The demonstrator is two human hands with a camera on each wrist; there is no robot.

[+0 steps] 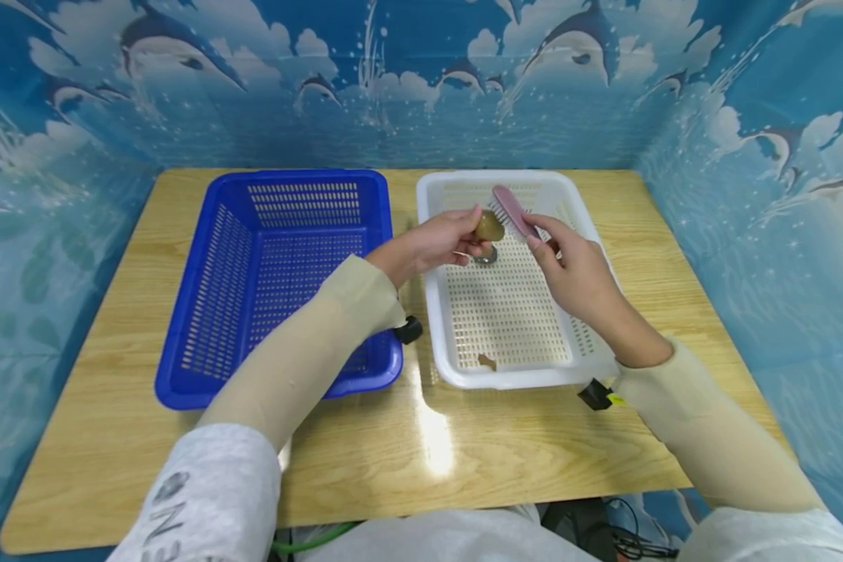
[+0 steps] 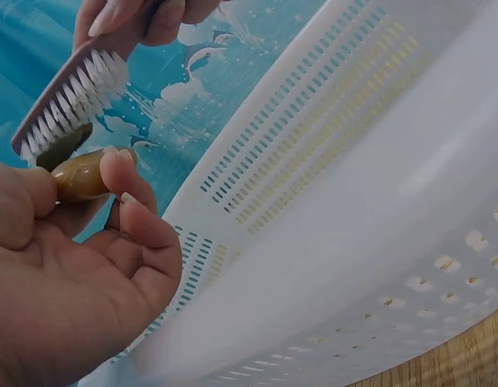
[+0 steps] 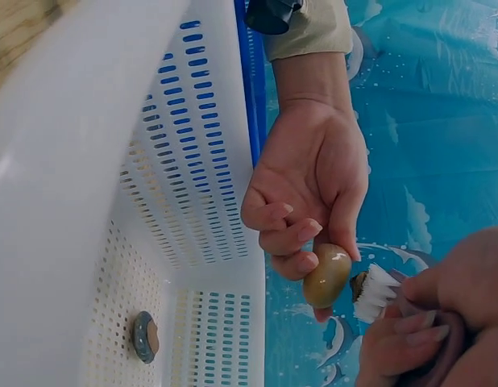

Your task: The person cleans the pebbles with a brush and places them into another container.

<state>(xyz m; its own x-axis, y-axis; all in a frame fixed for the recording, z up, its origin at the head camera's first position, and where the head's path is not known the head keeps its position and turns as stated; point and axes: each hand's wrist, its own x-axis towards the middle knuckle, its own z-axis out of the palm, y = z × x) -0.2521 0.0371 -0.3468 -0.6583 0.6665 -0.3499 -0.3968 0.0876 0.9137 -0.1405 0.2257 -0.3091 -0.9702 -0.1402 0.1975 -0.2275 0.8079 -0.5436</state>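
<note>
Over the white basket (image 1: 506, 378), my left hand (image 1: 441, 242) pinches a glossy yellow-brown, pebble-like piece (image 3: 326, 276) between thumb and fingers. My right hand (image 1: 578, 269) grips a mauve scrubbing brush (image 1: 511, 204) by one end. Its white bristles (image 2: 76, 101) face the brown piece and touch a darker olive part (image 2: 65, 147) just behind it. In the right wrist view the bristle tips come right up to this dark part. A rounded grey piece with a tan face (image 3: 145, 337) lies on the basket floor.
To the left, a blue basket (image 1: 183, 382) stands beside the white one on the wooden table (image 1: 365, 460). A small brown fragment (image 1: 487, 361) lies at the white basket's front end. Dolphin-printed sheeting (image 1: 407, 117) surrounds the table's back and sides.
</note>
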